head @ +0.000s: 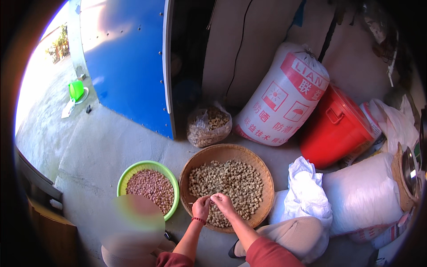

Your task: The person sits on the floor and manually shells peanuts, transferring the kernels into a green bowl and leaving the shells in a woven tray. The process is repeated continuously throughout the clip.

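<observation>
A round woven bamboo basket [267, 187] holds many unshelled peanuts [233, 180]. Over its near part my left hand [201, 206], with a red bead bracelet at the wrist, and my right hand [223, 203] meet at the fingertips. Both are pinched together on something small, perhaps a peanut, largely hidden by the fingers. Left of the basket stands a green plastic colander [175, 187] with shelled, reddish peanut kernels [150, 187]. A blurred round patch covers its near left part.
Behind the basket sits a clear plastic bag of peanut shells [209, 126]. A full white woven sack [283, 96] and a red lidded plastic bucket [333, 130] stand back right. White sacks [363, 193] lie right. A blue metal door [130, 66] rises back left, with a green container [76, 90] beyond.
</observation>
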The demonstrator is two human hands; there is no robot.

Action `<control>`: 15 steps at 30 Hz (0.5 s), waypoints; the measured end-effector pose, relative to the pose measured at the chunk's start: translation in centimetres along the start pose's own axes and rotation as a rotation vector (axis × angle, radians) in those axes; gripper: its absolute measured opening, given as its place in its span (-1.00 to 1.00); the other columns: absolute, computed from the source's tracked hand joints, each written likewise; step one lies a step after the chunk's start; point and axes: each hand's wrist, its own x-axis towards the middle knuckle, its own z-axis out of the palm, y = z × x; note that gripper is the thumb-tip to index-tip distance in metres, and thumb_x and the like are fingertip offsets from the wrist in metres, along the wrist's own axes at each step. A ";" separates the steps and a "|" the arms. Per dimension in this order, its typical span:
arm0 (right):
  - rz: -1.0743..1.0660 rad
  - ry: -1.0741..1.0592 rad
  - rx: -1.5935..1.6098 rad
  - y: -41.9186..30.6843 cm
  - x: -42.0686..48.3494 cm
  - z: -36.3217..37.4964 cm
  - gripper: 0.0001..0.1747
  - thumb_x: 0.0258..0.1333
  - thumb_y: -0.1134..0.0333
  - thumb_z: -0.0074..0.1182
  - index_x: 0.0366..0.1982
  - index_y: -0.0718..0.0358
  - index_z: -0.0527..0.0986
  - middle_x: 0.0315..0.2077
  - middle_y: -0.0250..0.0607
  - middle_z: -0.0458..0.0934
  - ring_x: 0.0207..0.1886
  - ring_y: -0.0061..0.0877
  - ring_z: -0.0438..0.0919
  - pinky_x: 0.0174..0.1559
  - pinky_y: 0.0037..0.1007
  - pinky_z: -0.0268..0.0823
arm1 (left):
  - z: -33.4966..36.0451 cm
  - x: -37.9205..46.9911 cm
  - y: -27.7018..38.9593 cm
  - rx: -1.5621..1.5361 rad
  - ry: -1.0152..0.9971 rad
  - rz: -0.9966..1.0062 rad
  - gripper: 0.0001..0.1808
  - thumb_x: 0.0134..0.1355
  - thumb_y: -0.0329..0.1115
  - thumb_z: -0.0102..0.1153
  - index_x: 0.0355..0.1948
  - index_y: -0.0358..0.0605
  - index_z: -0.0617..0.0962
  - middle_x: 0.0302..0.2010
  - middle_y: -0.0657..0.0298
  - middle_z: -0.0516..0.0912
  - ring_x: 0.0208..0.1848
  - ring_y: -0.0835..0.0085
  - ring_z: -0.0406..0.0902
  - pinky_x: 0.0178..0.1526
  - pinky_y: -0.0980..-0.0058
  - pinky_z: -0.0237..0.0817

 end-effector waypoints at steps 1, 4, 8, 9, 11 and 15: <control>-0.033 0.018 -0.006 -0.1 0.1 -0.1 -0.74 0.06 0.24 0.04 -0.32 0.31 0.48 -0.50 -0.42 0.50 -0.44 -0.75 0.43 -0.46 -0.69 0.23 | -0.1 0.1 0.5 -0.032 0.003 -0.002 -0.76 0.07 -0.23 0.07 -0.30 -0.11 0.59 -0.40 0.10 0.60 -0.34 0.28 0.56 -0.28 0.46 0.34; -0.050 -0.007 0.124 -1.2 -0.5 0.5 -0.75 0.04 0.28 0.07 -0.31 0.33 0.50 -0.49 -0.43 0.51 -0.44 -0.76 0.42 -0.43 -0.70 0.24 | -0.5 0.2 0.4 -0.216 -0.008 -0.026 -0.77 0.11 -0.28 0.07 -0.34 -0.26 0.56 -0.48 0.26 0.59 -0.45 0.56 0.48 -0.36 0.59 0.30; -0.133 0.052 0.107 -1.3 -0.1 0.1 -0.76 0.03 0.26 0.07 -0.31 0.28 0.50 -0.46 -0.40 0.52 -0.38 -0.73 0.44 -0.33 -0.65 0.29 | 0.1 0.5 1.6 -0.428 -0.097 -0.167 -0.83 0.14 -0.33 0.04 -0.38 -0.23 0.55 -0.52 0.40 0.52 -0.48 0.70 0.35 -0.43 0.69 0.21; -0.165 0.107 0.005 -0.8 0.1 -0.1 -0.76 0.03 0.22 0.07 -0.35 0.25 0.51 -0.48 -0.38 0.54 -0.38 -0.71 0.46 -0.32 -0.62 0.32 | 0.3 0.6 2.0 -0.445 -0.125 -0.155 -0.84 0.14 -0.34 0.03 -0.38 -0.23 0.54 -0.51 0.40 0.52 -0.47 0.70 0.34 -0.43 0.69 0.20; -0.346 0.204 -0.101 0.6 1.3 -0.6 -0.75 0.03 0.17 0.03 -0.37 0.21 0.50 -0.51 -0.32 0.55 -0.42 -0.67 0.50 -0.36 -0.56 0.34 | 1.3 0.9 1.8 -0.521 -0.109 0.017 -0.88 0.14 -0.41 0.04 -0.35 -0.25 0.52 -0.48 0.37 0.52 -0.42 0.69 0.38 -0.38 0.69 0.23; -0.308 0.320 -0.244 -0.9 0.1 0.0 -0.74 -0.01 0.14 0.03 -0.42 0.20 0.50 -0.64 -0.24 0.51 -0.56 -0.54 0.51 -0.49 -0.47 0.32 | 1.7 0.9 0.9 -0.526 -0.129 0.054 -0.88 0.14 -0.45 0.00 -0.32 -0.27 0.50 -0.40 0.34 0.53 -0.34 0.67 0.39 -0.30 0.69 0.23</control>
